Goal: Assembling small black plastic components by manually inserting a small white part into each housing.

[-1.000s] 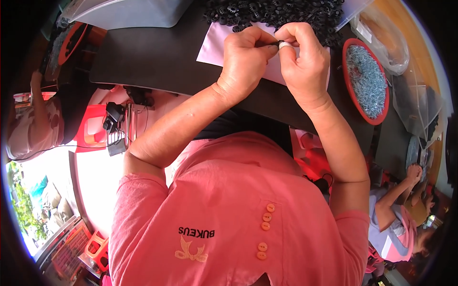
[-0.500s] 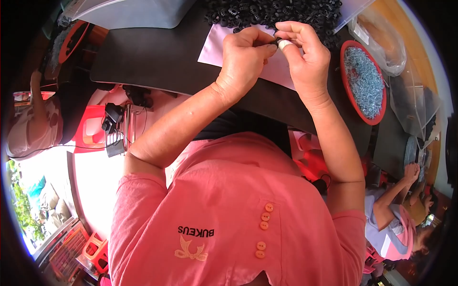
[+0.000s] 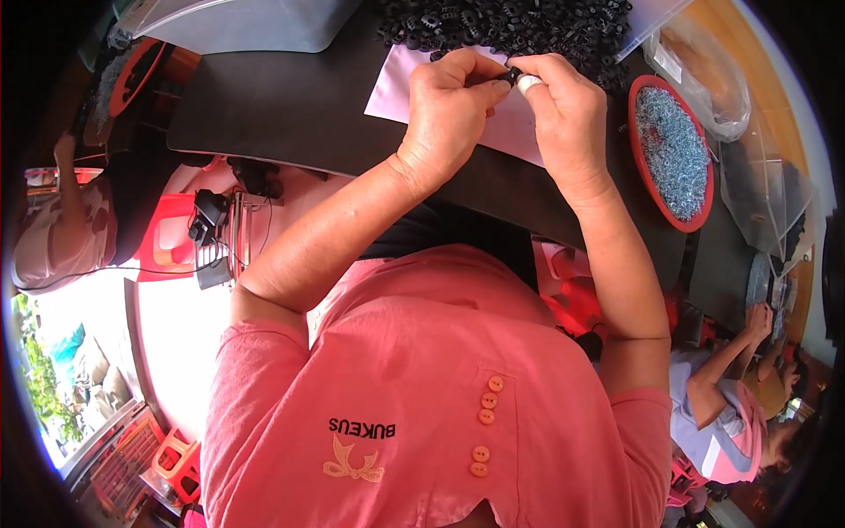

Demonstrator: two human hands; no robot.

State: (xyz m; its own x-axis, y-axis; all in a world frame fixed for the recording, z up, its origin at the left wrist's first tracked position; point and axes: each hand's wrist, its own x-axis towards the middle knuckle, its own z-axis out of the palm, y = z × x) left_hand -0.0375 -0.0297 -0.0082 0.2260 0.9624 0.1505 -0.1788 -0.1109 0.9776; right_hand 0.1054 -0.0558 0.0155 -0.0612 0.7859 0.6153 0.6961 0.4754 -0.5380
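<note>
Between the fingertips of both hands is a small black plastic part [image 3: 510, 77], mostly covered by the fingers. My left hand [image 3: 447, 99] pinches it from the left with thumb and forefinger. From the other side my right hand [image 3: 568, 110] closes on the same part, and its thumb wears a white wrapping [image 3: 529, 84]. Both hands are above a pale pink sheet [image 3: 392, 88] that lies on the dark table [image 3: 264, 110]. Just beyond the fingers spreads a heap of similar black plastic parts [image 3: 519, 26].
A red oval basin [image 3: 635, 145] full of small silvery metal pieces stands to the right. Near it lies a clear plastic bag [image 3: 717, 92]. At the far left is a translucent grey bin [image 3: 255, 26]. Other people sit at the right [image 3: 717, 405] and the left [image 3: 66, 220].
My right hand's fingers have folded down from a raised, spread pose and closed in on the small black part. The left hand has stayed nearly still.
</note>
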